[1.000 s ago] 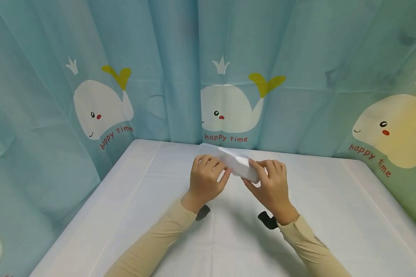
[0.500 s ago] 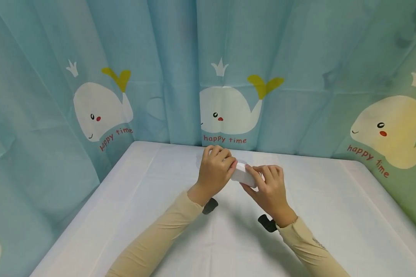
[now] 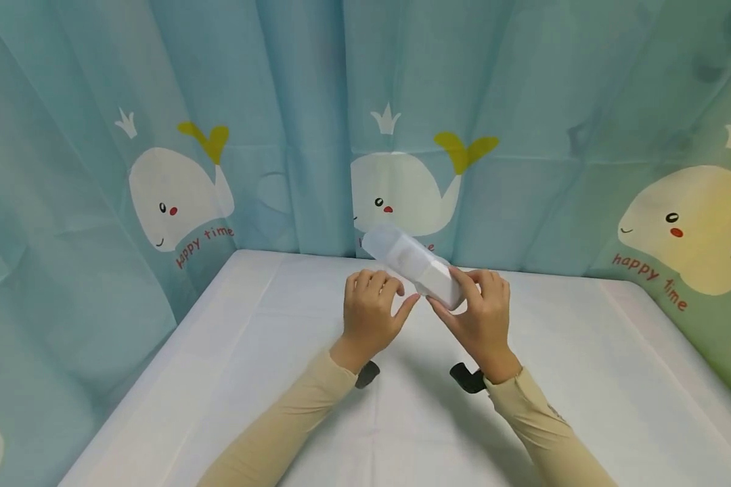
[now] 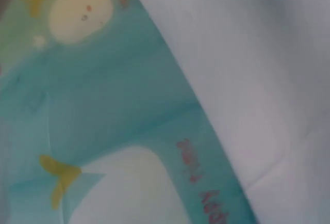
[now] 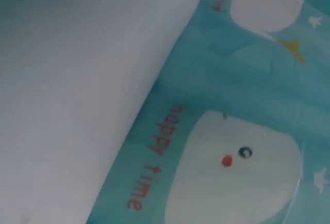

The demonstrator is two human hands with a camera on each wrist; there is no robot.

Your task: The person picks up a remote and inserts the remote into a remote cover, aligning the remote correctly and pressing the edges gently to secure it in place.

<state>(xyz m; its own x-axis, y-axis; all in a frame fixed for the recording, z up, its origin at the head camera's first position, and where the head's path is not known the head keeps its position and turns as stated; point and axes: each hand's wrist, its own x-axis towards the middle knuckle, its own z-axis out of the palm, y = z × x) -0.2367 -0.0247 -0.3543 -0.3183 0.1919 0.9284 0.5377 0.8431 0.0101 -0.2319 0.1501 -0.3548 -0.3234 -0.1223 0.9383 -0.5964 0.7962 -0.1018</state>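
Compared with half a second ago, the left hand has dropped back from over the white object, and I now see its translucent far end raised before the curtain. From the head camera I make out the right hand pinching the near end between thumb and forefinger, above the desk. Left fingers curl loosely, thumb out just beside the object's lower edge; whether it touches, I can't tell.
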